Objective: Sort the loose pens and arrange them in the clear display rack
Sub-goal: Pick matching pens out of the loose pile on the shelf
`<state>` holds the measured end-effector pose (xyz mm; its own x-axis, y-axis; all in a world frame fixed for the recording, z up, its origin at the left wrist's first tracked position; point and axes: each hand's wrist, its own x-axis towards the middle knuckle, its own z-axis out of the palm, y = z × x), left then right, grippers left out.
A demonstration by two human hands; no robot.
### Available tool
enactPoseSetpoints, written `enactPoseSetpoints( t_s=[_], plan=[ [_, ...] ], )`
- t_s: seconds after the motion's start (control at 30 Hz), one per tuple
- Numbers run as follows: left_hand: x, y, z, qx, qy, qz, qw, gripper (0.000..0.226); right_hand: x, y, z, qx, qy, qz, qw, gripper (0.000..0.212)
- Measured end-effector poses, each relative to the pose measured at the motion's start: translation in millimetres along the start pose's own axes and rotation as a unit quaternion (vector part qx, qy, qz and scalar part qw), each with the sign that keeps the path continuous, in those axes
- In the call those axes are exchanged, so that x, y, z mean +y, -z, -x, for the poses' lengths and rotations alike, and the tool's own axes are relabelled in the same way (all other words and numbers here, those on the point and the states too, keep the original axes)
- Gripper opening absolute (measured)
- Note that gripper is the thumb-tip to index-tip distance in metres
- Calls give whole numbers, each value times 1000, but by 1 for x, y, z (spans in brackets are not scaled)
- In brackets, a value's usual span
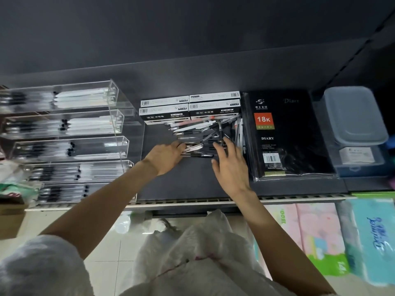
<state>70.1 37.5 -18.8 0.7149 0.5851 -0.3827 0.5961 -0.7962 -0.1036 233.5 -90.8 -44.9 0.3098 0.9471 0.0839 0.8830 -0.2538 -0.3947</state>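
On the dark shelf (192,184), both hands met the loose pens (205,133). Left hand (164,157) had its grip curled round a few (clear-barrelled ones). Right hand (230,165) lay spread, fingers straight, on the pile.

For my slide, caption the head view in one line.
Both hands, left and right, reach into the loose pens beside the clear display rack.

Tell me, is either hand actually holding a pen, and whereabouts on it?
The left hand pinches a few pens at their left ends. The right hand lies spread over the loose pile; its grip on anything cannot be told.
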Motion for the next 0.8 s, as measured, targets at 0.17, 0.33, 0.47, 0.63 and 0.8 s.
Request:
enactPoseSetpoints(
  t_s=[0.17, 0.33, 0.47, 0.63, 0.8],
  plan=[
    [0, 6, 14, -33, 81, 294, 952, 31, 2, 5, 4, 44, -3, -53, 998, 39],
    [20, 22, 36, -109, 136, 745, 644, 24, -6, 17, 0, 18, -97, -328, 939, 41],
    [38, 29, 43, -152, 83, 820, 545, 28, -12, 29, -10, -27, -157, -536, 829, 51],
    [56, 31, 44, -184, 37, 844, 502, 32, -8, 50, -15, -6, -119, -575, 809, 46],
    [65, 33, 48, -178, 42, 851, 493, 27, -11, 56, -14, -12, -103, -563, 820, 45]
  ],
)
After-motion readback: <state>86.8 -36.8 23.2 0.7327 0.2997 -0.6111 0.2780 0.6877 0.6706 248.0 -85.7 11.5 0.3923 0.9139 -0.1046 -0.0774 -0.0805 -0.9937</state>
